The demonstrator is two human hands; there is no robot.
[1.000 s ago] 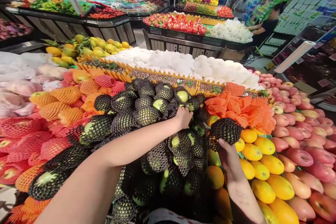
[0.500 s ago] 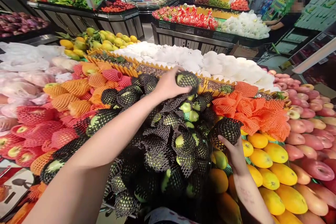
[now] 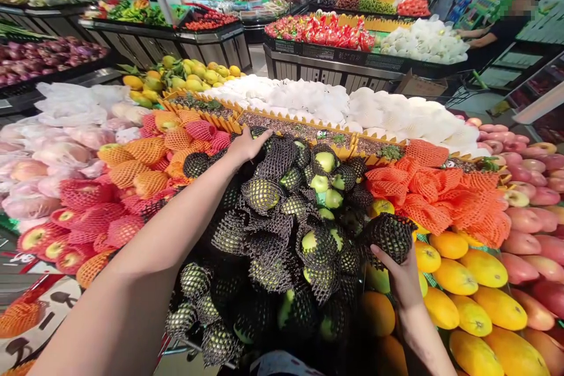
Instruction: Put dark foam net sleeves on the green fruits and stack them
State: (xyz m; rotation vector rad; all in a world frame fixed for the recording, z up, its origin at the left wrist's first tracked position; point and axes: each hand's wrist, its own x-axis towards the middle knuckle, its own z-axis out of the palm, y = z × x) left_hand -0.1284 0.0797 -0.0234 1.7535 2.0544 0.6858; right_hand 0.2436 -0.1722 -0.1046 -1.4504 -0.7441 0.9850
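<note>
My left hand (image 3: 250, 145) is at the back left of a heap of green fruits in black foam nets (image 3: 259, 195). Its thumb and fingers are around a dark netted fruit (image 3: 259, 131), which is mostly hidden behind the hand and lies against the others. On the right, my right hand (image 3: 403, 270) grips another green fruit in a black net (image 3: 388, 237) from below, thumb on the near side. This fruit is held above the heap's right edge, beside the yellow melons (image 3: 453, 277). Some green fruits (image 3: 325, 161) show bare through their nets.
Orange foam nets (image 3: 434, 188) lie right of the heap, with pink apples (image 3: 529, 247) beyond. Fruits in red and orange nets (image 3: 99, 217) fill the left. A low yellow fence (image 3: 352, 142) and white-wrapped fruits (image 3: 299, 100) run along the back. A person (image 3: 506, 29) stands far right.
My left hand has moved left and down with its netted fruit, to the back left of the heap. My right hand still holds its fruit. The view has shifted slightly.
</note>
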